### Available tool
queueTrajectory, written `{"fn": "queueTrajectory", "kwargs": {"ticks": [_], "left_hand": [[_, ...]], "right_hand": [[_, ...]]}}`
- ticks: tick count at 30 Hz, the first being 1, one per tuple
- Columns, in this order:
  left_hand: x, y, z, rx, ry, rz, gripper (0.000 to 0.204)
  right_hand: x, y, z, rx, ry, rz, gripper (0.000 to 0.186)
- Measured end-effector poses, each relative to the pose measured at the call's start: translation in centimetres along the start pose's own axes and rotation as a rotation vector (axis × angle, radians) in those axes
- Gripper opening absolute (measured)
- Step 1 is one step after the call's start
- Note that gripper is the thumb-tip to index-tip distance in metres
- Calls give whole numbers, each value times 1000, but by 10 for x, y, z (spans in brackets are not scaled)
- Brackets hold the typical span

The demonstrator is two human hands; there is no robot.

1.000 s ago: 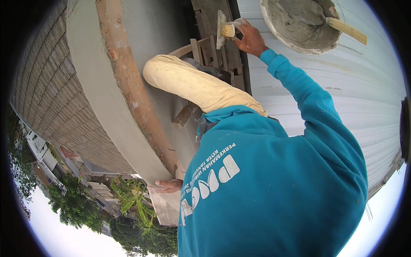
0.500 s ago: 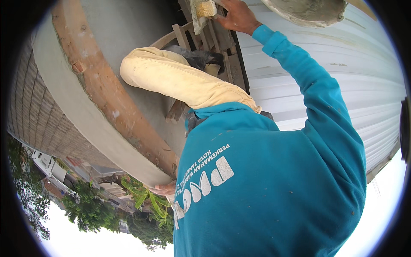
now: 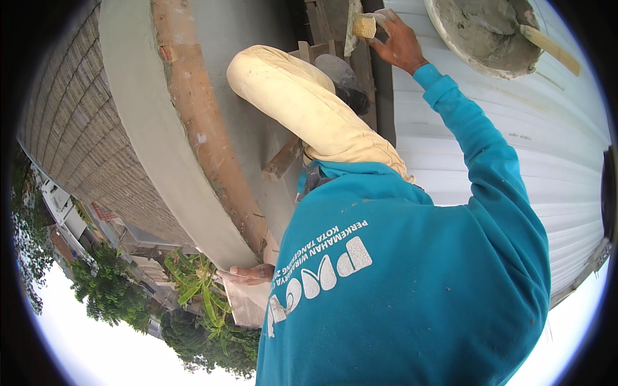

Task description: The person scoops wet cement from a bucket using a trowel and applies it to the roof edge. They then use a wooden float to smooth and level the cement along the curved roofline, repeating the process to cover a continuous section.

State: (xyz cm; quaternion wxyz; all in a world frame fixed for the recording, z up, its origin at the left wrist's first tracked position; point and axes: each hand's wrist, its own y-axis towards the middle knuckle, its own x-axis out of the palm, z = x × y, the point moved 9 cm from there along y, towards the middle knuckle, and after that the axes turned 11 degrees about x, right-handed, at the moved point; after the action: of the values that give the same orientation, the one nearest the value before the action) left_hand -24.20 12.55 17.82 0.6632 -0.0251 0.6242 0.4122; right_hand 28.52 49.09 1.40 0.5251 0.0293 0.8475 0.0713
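Observation:
At the top, my right hand has its fingers closed around the pale yellow handle of a plastering float. The float is seen nearly edge-on and smeared with grey mortar. My left hand lies with fingers stretched out on the lower end of a smooth grey plastered ledge. A brown wooden board runs along the ledge's inner side. Right of my right hand is a round basin of wet grey mortar, with a wooden-handled tool leaning over its rim.
My bent leg in cream trousers crosses the middle, near a timber piece and wooden framing. White corrugated roofing spreads at right; a tiled roof slopes at left. Trees and houses show below.
The view has shifted, so ledge, leg and float appear farther right. More of the mortar basin and its tool shows. My right hand still grips the float; my left stays on the ledge.

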Motion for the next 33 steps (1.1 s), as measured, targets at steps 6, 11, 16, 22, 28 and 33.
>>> {"fn": "queueTrajectory", "kwargs": {"ticks": [6,11,16,22,28,33], "left_hand": [[-8,-16,-3,-81,-28,19,71],[-13,-14,16,-83,-80,41,70],[-29,-15,20,-45,-76,93,68],[-67,-49,46,-35,-54,222,56],[42,-260,-15,-959,-642,-310,54],[107,-413,-20,-1977,-932,-61,51]], "right_hand": [[-7,7,-16,-29,58,-5,52],[-15,8,-24,-15,180,-40,46],[-15,4,-29,-84,131,36,42],[-17,3,-30,-95,323,-6,42],[-14,5,-34,-86,338,-100,42],[-15,3,-34,-119,202,-33,45]]}}
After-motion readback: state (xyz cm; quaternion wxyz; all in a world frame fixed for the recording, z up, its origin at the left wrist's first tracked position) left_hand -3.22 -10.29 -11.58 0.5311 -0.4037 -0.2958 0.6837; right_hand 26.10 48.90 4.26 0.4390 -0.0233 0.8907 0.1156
